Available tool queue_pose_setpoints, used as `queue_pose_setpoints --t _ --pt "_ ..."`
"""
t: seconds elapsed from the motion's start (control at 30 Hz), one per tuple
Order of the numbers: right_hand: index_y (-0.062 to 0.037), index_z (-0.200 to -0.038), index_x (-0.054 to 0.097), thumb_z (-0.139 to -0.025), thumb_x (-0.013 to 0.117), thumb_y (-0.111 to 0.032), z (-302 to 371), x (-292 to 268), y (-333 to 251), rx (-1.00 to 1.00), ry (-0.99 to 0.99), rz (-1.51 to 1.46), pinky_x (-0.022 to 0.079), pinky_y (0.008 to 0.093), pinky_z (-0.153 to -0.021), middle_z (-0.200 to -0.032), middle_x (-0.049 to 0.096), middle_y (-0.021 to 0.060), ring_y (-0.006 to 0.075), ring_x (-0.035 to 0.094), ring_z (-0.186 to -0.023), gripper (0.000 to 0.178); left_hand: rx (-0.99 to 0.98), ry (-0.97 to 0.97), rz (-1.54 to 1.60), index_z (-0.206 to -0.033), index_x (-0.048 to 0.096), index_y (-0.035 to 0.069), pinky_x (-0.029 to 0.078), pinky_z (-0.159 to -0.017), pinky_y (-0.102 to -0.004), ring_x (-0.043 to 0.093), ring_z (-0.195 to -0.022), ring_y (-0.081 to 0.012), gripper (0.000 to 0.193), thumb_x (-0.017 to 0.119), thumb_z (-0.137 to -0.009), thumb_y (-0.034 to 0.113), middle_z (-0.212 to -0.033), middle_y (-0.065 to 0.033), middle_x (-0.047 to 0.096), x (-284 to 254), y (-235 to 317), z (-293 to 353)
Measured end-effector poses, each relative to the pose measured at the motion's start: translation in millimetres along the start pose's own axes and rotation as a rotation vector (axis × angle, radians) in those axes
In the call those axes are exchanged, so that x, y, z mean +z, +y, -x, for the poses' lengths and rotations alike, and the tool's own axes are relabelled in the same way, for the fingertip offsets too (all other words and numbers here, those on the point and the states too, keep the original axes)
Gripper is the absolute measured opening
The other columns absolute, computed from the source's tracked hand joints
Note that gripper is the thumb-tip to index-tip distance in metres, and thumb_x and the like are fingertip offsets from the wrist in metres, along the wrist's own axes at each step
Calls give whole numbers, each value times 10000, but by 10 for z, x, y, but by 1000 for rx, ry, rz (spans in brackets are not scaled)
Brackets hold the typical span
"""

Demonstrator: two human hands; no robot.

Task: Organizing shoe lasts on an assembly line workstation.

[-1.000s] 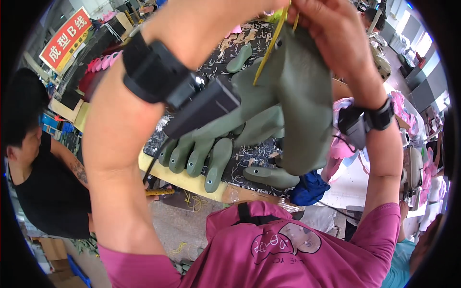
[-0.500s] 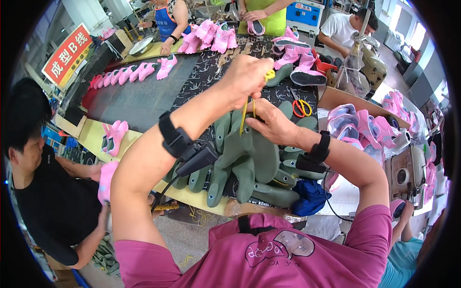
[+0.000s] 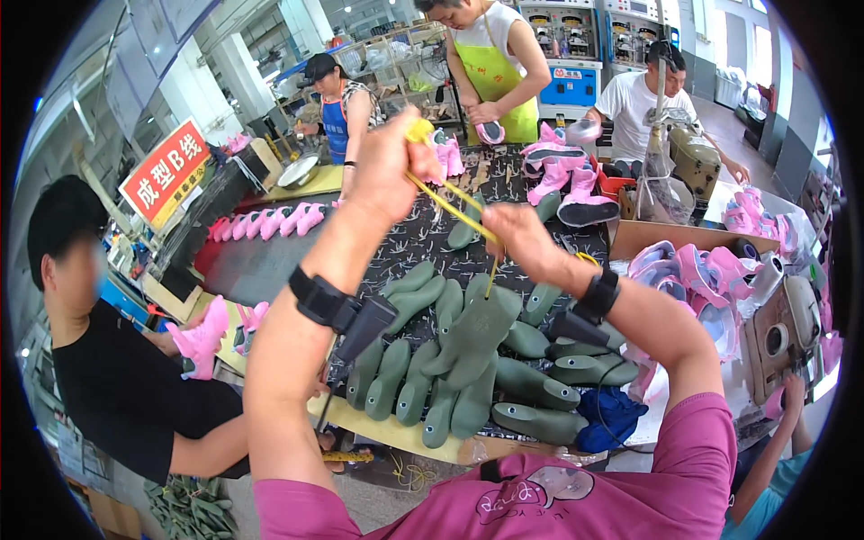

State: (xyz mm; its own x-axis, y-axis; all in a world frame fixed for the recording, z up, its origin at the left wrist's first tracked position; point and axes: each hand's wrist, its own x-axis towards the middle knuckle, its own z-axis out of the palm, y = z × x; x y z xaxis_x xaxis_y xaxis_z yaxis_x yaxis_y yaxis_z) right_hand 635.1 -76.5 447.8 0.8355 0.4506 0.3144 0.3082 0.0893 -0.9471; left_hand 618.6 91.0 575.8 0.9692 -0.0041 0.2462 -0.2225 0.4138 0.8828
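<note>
My left hand (image 3: 389, 171) is raised over the table, closed on a bundled end of yellow cord (image 3: 450, 209). Lower and to the right, my right hand (image 3: 526, 241) pinches the same cord, which runs taut between the two hands. From my right hand the cord drops to the top of a dark green shoe last (image 3: 486, 315), tilted over a pile of others. More green shoe lasts (image 3: 435, 398) lie in rows along the near table edge, several with a small round hole showing. Whether the cord passes through the upper last cannot be made out.
Pink shoes (image 3: 711, 274) fill a box at the right, beside a sewing machine (image 3: 783, 337). A blue cloth bundle (image 3: 612, 418) lies at the near right edge. A person in black (image 3: 117, 360) holds a pink shoe at the left; other people work across the table.
My left hand has moved up and left, away from my right hand, and a longer stretch of cord shows between them. The view has tilted up, showing more of the room.
</note>
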Motion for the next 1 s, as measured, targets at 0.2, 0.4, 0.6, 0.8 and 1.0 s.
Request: queue_pose_setpoints --t 0.2,0.4,0.6,0.8,1.0 --pt "-44 -725 486 -971 392 -380 45 22 -50 -78 -223 16 424 241 -459 -577 518 13 96 542 -491 427 147 -229 15 -680 422 88 404 -527 -306 371 -476 -131 306 498 -923 258 -543 0 391 -80 297 0" --pt "-62 -672 480 -961 430 -336 421 -338 727 144 48 31 353 255 -418 -530 469 -21 68 433 -451 401 120 82 -71 -653 396 117 292 -480 -286 310 -434 -109 347 495 -928 304 -508 23 309 -230 155 151" --pt "-82 -645 454 -959 449 -363 -21 -525 -469 -227 90 -88 323 238 -424 -529 389 -24 88 378 -441 422 183 142 -98 -646 433 91 408 -625 -323 438 -533 -151 359 488 -933 298 -588 -33 453 -682 201 525" --pt "-75 -627 458 -956 467 -348 329 -370 -786 -342 -103 -337 307 235 -404 -520 417 -25 69 372 -434 427 -51 -87 -302 -834 592 2 470 -769 -326 599 -811 -187 343 466 -951 299 -831 -97 620 -913 -628 1038" --pt "-49 -634 501 -963 454 -325 679 472 -862 -262 -405 -168 325 223 -463 -553 454 -36 49 389 -506 432 33 -520 -655 -1030 581 18 477 -816 -320 571 -964 -147 243 643 -837 152 -973 -60 616 -374 -807 1317"
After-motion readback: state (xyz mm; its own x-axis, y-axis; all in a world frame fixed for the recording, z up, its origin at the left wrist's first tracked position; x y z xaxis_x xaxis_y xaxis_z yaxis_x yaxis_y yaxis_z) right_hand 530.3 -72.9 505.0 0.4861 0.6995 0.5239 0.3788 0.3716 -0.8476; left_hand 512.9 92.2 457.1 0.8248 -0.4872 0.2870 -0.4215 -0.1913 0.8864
